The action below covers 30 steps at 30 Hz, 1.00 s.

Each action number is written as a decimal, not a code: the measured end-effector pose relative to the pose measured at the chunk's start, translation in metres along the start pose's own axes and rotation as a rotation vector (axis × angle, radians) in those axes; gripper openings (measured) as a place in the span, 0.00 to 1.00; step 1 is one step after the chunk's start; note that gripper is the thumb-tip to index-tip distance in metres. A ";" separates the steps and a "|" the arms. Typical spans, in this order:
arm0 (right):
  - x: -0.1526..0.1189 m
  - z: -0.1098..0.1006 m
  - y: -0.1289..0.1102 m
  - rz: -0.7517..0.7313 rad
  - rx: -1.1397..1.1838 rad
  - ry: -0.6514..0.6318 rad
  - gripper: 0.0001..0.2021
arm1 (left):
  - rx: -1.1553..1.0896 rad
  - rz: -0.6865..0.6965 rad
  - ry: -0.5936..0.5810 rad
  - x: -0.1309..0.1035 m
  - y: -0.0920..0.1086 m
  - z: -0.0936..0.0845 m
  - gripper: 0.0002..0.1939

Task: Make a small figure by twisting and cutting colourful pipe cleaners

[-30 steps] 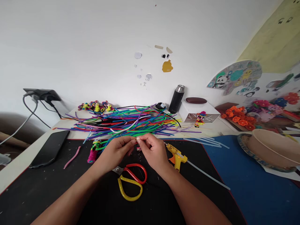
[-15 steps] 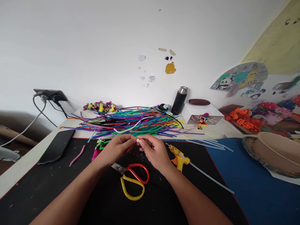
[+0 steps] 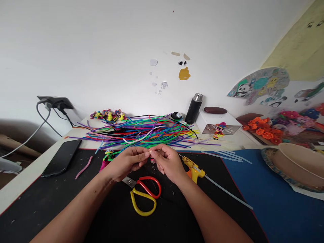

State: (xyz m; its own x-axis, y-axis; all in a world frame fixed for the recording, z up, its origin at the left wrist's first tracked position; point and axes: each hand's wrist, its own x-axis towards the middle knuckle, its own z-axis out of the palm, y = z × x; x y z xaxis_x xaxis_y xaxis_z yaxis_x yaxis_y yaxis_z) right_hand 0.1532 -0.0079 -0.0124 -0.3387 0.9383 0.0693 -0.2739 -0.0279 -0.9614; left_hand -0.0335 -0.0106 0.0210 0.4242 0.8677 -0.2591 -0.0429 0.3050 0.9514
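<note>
My left hand (image 3: pixel 130 162) and my right hand (image 3: pixel 168 163) meet fingertip to fingertip above the black mat (image 3: pixel 172 216). Both are pinched closed around a small cream-coloured piece, almost wholly covered by the fingers; its kind cannot be made out. Below them lie scissors (image 3: pixel 143 212) with one red and one yellow handle, blades partly behind my left wrist. Beside my left hand is a pink and green pipe-cleaner figure (image 3: pixel 106 162), partly hidden. A yellow hot glue gun (image 3: pixel 194 168) with a glue stick in its back rests right of my right hand.
A heap of coloured pipe cleaners (image 3: pixel 141 133) spreads behind the mat. On the left are a black phone (image 3: pixel 62 158) and a pink pipe-cleaner piece (image 3: pixel 84 167). Further right stand a black thermos (image 3: pixel 194 109), a white box (image 3: pixel 219 118) and a large bowl (image 3: pixel 300 165).
My fingertips have closed further over the small cream piece, which showed more clearly before. The hands have shifted slightly; the things on the table have stayed put.
</note>
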 end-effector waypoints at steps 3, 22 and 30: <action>0.000 0.001 -0.001 0.010 0.000 -0.019 0.17 | -0.009 0.002 0.008 0.001 -0.003 -0.001 0.25; 0.000 0.007 0.007 0.046 0.274 0.004 0.17 | -0.063 0.056 0.038 0.006 -0.008 0.010 0.25; -0.002 0.009 0.010 0.051 0.326 0.000 0.18 | -0.055 0.035 0.055 0.004 -0.007 0.012 0.26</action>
State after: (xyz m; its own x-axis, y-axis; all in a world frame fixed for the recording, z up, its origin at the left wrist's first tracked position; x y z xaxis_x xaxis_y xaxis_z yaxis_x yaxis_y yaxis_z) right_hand 0.1433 -0.0129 -0.0195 -0.3592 0.9330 0.0227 -0.5299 -0.1838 -0.8279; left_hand -0.0208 -0.0137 0.0155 0.3715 0.8980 -0.2357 -0.1073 0.2937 0.9499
